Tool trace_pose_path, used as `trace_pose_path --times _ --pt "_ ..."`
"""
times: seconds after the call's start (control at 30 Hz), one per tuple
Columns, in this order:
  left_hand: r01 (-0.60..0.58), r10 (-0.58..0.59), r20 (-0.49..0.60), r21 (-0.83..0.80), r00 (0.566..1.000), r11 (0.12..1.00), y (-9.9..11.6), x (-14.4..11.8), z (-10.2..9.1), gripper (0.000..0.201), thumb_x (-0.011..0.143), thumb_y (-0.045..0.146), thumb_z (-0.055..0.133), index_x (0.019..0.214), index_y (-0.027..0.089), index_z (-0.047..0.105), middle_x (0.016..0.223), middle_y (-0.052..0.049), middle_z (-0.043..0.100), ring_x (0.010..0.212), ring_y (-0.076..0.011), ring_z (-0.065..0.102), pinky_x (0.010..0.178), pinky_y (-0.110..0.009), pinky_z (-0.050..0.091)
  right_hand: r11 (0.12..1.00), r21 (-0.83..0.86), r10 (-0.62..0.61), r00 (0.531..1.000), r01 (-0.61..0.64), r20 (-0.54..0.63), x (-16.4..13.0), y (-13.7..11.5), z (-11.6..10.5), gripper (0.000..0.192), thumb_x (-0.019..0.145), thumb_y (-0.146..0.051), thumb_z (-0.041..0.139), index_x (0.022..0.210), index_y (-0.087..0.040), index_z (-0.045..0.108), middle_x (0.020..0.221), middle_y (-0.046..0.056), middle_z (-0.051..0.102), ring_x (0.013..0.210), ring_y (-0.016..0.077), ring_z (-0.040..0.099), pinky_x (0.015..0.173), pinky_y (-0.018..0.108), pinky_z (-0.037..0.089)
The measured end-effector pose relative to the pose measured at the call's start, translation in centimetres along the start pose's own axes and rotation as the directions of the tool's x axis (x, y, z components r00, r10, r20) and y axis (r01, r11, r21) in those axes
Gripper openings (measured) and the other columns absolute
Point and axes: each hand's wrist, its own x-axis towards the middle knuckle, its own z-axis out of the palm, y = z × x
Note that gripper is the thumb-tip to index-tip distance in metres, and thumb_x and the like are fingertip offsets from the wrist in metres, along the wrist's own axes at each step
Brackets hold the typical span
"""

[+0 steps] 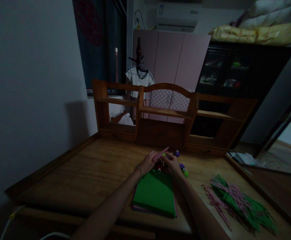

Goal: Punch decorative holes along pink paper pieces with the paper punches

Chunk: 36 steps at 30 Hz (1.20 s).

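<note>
Left hand (147, 162): fingers closed on a piece of pink paper (160, 154), which slants up and to the right out of the grip; band (140, 170) round the wrist.
Right hand (171, 162): just beside the pink paper, over the little toys, fingers bent and close together; from where I stand I cannot tell whether they pinch anything.
Pink paper: raised above the bench (98, 166), between the two hands, beyond the paper stack.
Paper stack (155, 195): lying flat between the forearms, green on top, pink and purplish edges showing underneath at the near side.
Toys: small, round, with white eyes. Red toy (158, 167) below the hands at the far edge of the stack; purple toy (177, 153) beyond the right hand; green toy (184, 172) to the right of the right wrist. Others partly hidden by the fingers.
Strips (235, 200): loose heap of pink and green, right side of the bench, well apart from the stack.
Bench back: wooden shelf (169, 113) standing along the far edge.
Room behind: pale wardrobe (169, 60), striped-sleeve shirt (135, 81) on a stand, air conditioner (177, 16) high on the wall. Light dim.
</note>
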Motion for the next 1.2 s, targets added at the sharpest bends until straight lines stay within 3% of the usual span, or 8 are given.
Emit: trace_pose_path --times 0.57,1.03,1.2 --pt "-0.018 0.019 0.053 -0.013 0.998 1.0 -0.2 0.0 -0.1 0.022 0.08 0.012 0.039 0.092 0.014 0.057 0.09 -0.004 0.054 0.083 -0.0162 0.05 0.075 -0.026 0.04 0.998 0.058 -0.001 0.997 -0.004 0.079 0.0 0.4 -0.2 0.034 0.07 -0.052 0.065 0.066 -0.019 0.059 0.055 -0.003 0.055 0.054 0.0147 0.051 0.056 0.026 0.038" --pt "0.026 -0.025 0.031 -0.045 0.999 0.999 0.4 -0.1 0.5 0.023 0.084 0.015 0.039 0.093 0.015 0.061 0.086 -0.004 0.056 0.079 -0.0155 0.052 0.073 -0.026 0.041 0.996 0.065 0.053 0.999 -0.053 0.008 -0.2 -0.1 -0.6 0.036 0.063 -0.052 0.069 0.064 -0.018 0.06 0.056 -0.001 0.053 0.052 0.0139 0.048 0.048 0.025 0.035" --pt "0.141 -0.142 0.001 -0.113 0.99 0.984 1.7 -0.1 0.3 0.022 0.086 0.026 0.044 0.089 0.015 0.063 0.086 -0.004 0.06 0.083 -0.0175 0.054 0.075 -0.027 0.043 0.993 0.096 0.07 0.998 -0.07 0.005 -0.4 -0.7 -0.6 0.034 0.062 -0.05 0.071 0.062 -0.017 0.06 0.058 0.0 0.053 0.053 0.0139 0.048 0.048 0.025 0.035"
